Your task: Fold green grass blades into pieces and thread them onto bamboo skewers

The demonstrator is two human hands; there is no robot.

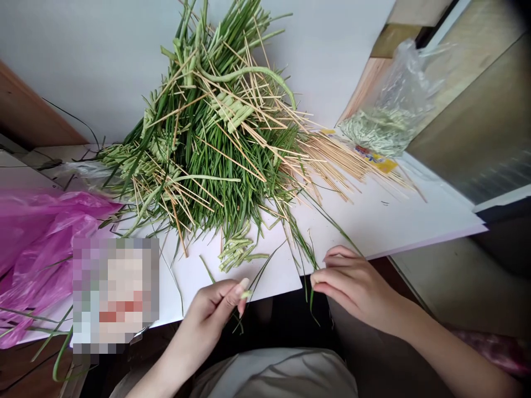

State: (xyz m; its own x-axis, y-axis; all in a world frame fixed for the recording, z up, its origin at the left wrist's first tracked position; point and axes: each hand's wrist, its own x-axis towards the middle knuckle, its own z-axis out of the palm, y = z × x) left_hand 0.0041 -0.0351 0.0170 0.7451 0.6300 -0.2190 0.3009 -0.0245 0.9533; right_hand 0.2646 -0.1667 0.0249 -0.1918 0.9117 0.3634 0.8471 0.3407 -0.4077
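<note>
My left hand [218, 304] is closed, pinching a short pale-green piece of long bean [246, 294] between thumb and forefinger over the table's front edge. To its right, my right hand [357, 284] is closed with its fingertips together; what they hold, if anything, is too small to make out. Thin green chive leaves [307, 249] hang over the edge by those fingertips. Short cut bean pieces [236, 251] lie in a small heap just beyond my left hand. Behind them rises a large pile of chives [232, 188], with rows of bean pieces on skewers [230, 110] on top.
Loose bamboo skewers [336, 160] fan out right of the pile. A clear plastic bag [381, 121] with pale-green contents stands at the back right. Pink plastic bags [53, 237] lie at the left, beside a blurred-out object [120, 293]. A white wall rises behind the white table [431, 215].
</note>
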